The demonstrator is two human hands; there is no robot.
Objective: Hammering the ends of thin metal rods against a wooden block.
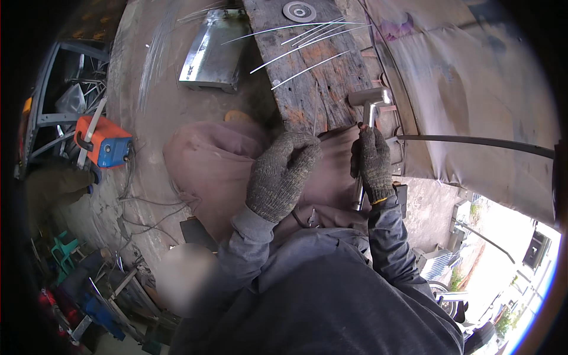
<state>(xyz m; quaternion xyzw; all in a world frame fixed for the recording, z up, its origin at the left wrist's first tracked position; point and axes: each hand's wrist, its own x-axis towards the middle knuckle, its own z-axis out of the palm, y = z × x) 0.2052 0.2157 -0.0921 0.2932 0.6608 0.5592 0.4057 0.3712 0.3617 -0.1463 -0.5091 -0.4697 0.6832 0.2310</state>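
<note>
Right hand [373,165], in a grey knit glove, is gripping the hammer [368,105] around the middle of its handle, fingers wrapped fully closed. Hammer is all metal: a plain silvery cylindrical head lying crosswise on top, glinting at its right end, on a thin straight steel shaft that is running down through the fist and poking out below the glove cuff. No rubber grip showing. The head is sitting up over the near right corner of the wooden plank bench [319,77], just above the fist; can't tell if it is touching the wood. Left hand [283,174], same kind of glove, is curling loosely with knuckles up at the near end of the bench, resting on the brownish cloth-covered lap; whether it is pinching anything under the fingers is hidden, can't tell. The plank is weathered, dark and cracked, with rust-coloured patches. Several thin bright wire rods [307,41] are lying loose across its far half, fanning toward the left, and a round grinding disc [299,11] is sitting at the far end. A bent sheet-metal piece [213,53] is lying on the ground left of the bench, and an orange-and-blue welding machine [103,142] is standing well off to the left.
</note>
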